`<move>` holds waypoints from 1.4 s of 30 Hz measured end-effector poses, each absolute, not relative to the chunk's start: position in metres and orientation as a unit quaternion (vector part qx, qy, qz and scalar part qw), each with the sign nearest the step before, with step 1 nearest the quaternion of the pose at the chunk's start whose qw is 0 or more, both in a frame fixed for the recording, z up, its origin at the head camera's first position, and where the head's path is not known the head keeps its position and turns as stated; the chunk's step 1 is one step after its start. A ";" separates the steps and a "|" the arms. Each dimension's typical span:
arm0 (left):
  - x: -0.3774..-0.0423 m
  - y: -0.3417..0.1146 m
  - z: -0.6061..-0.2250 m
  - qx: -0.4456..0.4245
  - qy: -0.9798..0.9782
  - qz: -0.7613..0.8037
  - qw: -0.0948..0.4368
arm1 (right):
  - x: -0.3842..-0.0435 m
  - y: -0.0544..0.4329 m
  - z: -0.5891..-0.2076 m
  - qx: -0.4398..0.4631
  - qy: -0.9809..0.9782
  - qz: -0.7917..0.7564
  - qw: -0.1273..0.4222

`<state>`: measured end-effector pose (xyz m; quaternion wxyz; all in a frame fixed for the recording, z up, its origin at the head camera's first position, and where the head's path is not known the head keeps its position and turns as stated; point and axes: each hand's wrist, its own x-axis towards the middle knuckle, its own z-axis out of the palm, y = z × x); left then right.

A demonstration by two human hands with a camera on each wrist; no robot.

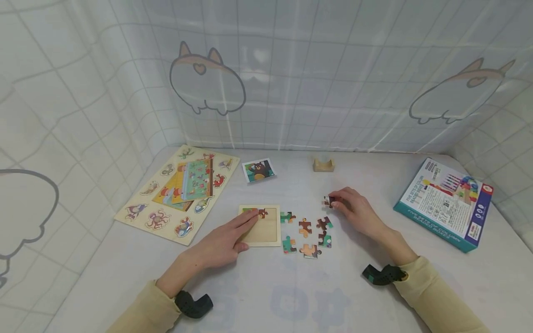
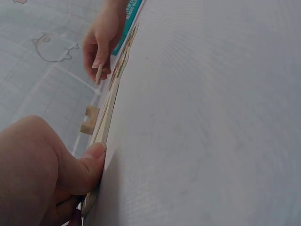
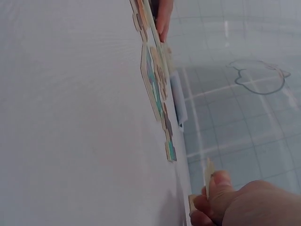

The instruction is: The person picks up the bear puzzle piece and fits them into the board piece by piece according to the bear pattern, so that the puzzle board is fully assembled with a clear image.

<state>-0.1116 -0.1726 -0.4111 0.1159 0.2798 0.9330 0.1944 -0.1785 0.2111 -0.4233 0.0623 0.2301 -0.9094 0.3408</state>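
Note:
My left hand (image 1: 222, 243) rests on the left side of a square wooden puzzle tray (image 1: 278, 226), fingers stretched over its upper left and the thumb at its near left edge. Brown-and-green pieces lie along the tray's far side, partly under the fingertips. To the right, my right hand (image 1: 356, 212) pinches a small jigsaw piece (image 1: 327, 201) between thumb and fingers; the right wrist view shows this piece (image 3: 209, 176) edge-on, raised off the table. Several loose jigsaw pieces (image 1: 305, 227) lie between the hands, the leftmost beside the tray's right edge.
Behind the tray lies a bear picture card (image 1: 259, 170). A small wooden holder (image 1: 324, 165) stands near the back wall. On the left is a sea-animal board (image 1: 139, 212) with picture cards (image 1: 197, 179) on it; a boxed toy (image 1: 445, 203) lies at the right.

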 end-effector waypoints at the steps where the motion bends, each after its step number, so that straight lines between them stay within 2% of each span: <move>1: -0.112 -0.173 -0.411 0.280 0.933 0.194 0.115 | -0.178 0.210 -0.423 0.232 -0.909 0.340 0.063; 14: -0.111 -0.174 -0.409 0.279 0.933 0.193 0.117 | -0.171 0.160 -0.410 0.290 -0.893 0.334 0.081; 29: -0.112 -0.175 -0.412 0.285 0.932 0.193 0.115 | -0.172 0.101 -0.416 0.334 -0.875 0.346 0.053; 42: -0.112 -0.174 -0.411 0.291 0.930 0.191 0.116 | -0.178 0.075 -0.423 0.350 -0.876 0.330 0.040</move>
